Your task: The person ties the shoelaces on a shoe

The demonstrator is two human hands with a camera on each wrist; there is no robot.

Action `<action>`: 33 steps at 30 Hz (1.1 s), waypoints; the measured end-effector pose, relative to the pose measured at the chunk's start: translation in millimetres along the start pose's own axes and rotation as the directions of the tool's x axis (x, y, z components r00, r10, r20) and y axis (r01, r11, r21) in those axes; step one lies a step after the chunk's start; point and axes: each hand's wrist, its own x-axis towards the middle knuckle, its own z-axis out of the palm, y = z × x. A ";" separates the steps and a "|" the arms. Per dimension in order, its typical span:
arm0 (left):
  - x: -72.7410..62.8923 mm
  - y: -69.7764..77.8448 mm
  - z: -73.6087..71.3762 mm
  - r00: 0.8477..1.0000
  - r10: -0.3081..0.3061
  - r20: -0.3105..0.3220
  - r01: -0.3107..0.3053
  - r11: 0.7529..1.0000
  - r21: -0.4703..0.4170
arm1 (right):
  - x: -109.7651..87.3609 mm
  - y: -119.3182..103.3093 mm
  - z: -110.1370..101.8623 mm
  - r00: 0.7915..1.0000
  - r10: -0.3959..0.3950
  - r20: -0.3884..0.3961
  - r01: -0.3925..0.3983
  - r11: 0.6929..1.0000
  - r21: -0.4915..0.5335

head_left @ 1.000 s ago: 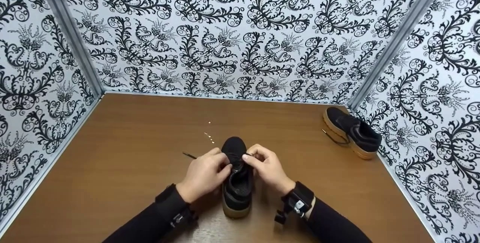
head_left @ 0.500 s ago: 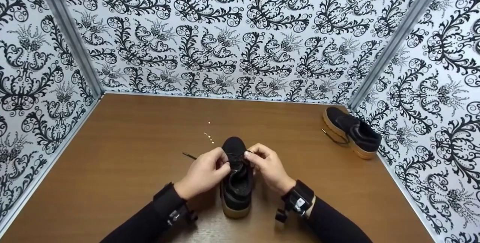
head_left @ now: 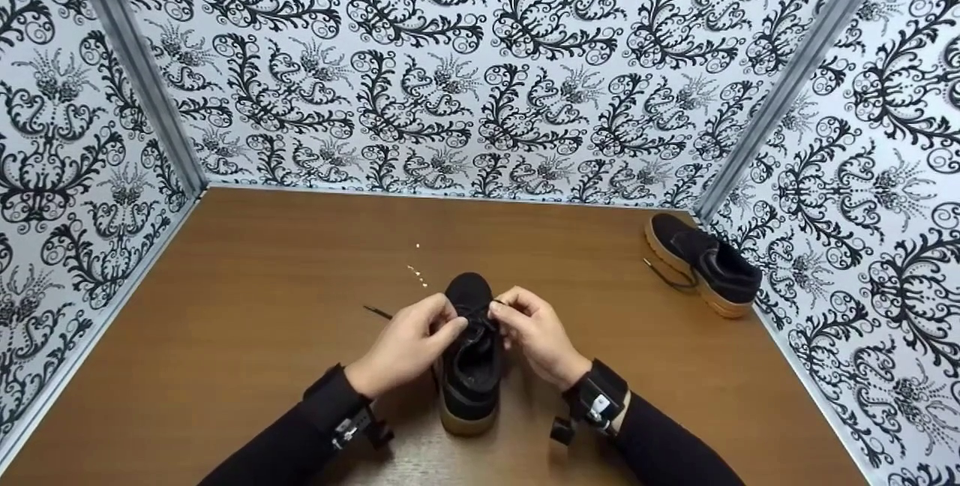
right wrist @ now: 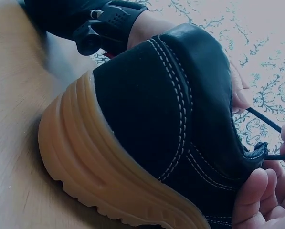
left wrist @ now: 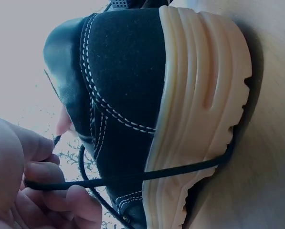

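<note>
A black shoe (head_left: 471, 400) with white stitching and a tan sole (left wrist: 199, 100) stands between both hands, toe pointing away. The left hand (head_left: 412, 336) pinches a black shoelace (left wrist: 118, 180) above the shoe's left side; in the left wrist view the lace runs from its curled fingers across the shoe's side to the sole. One lace end (head_left: 378, 312) sticks out left of that hand. On the other side, the right hand (head_left: 536, 332) pinches the lace (right wrist: 264, 118) between thumb and fingers, its other fingers against the shoe's upper. The hands partly hide the lacing.
A second black shoe (head_left: 705, 265) lies near the right wall, its loose lace (head_left: 667, 276) on the wooden table (head_left: 285, 268). Small bright spots (head_left: 418, 274) show beyond the near shoe's toe. Patterned walls (head_left: 450, 96) enclose the back and sides.
The left thumb has moved up slightly toward the lacing. The near shoe's heel has shifted a little to the left. The right hand has hardly moved, and the second shoe stays in place.
</note>
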 end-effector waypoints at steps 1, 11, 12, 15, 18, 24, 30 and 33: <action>0.1 0.3 -0.2 1.000 0.001 -0.004 -0.001 1.000 0.000 | -0.1 0.1 0.1 1.000 -0.002 -0.003 0.002 1.000 0.002; -0.3 1.2 -1.7 0.999 0.052 0.005 -0.052 0.998 0.043 | 0.3 0.9 0.0 0.999 -0.031 -0.009 0.031 1.000 0.004; -0.3 1.4 -2.2 0.999 0.048 0.011 -0.048 0.997 0.055 | 0.4 0.7 -0.1 0.999 -0.034 -0.013 0.034 0.999 0.007; -0.3 2.4 -4.5 1.000 0.014 0.026 -0.015 0.998 0.063 | 1.1 0.6 -1.2 0.999 -0.035 -0.029 0.035 0.999 0.021; -0.4 4.6 -8.2 1.000 -0.020 0.019 0.019 0.999 0.048 | 1.5 0.5 -2.4 0.999 -0.023 -0.047 0.024 1.000 0.019; 2.0 3.5 -14.0 0.998 -0.041 -0.053 0.044 0.997 0.055 | 2.1 -1.9 -3.6 0.997 0.024 -0.072 -0.022 0.999 0.035; 5.2 -13.5 -9.7 0.983 -0.044 -0.181 0.074 0.984 0.159 | 4.6 -3.2 -6.4 0.993 0.084 -0.085 -0.072 0.988 0.137; 5.5 -20.2 -5.7 0.976 -0.016 -0.219 0.071 0.967 0.246 | 7.3 -4.4 -9.3 0.988 0.112 -0.108 -0.086 0.972 0.220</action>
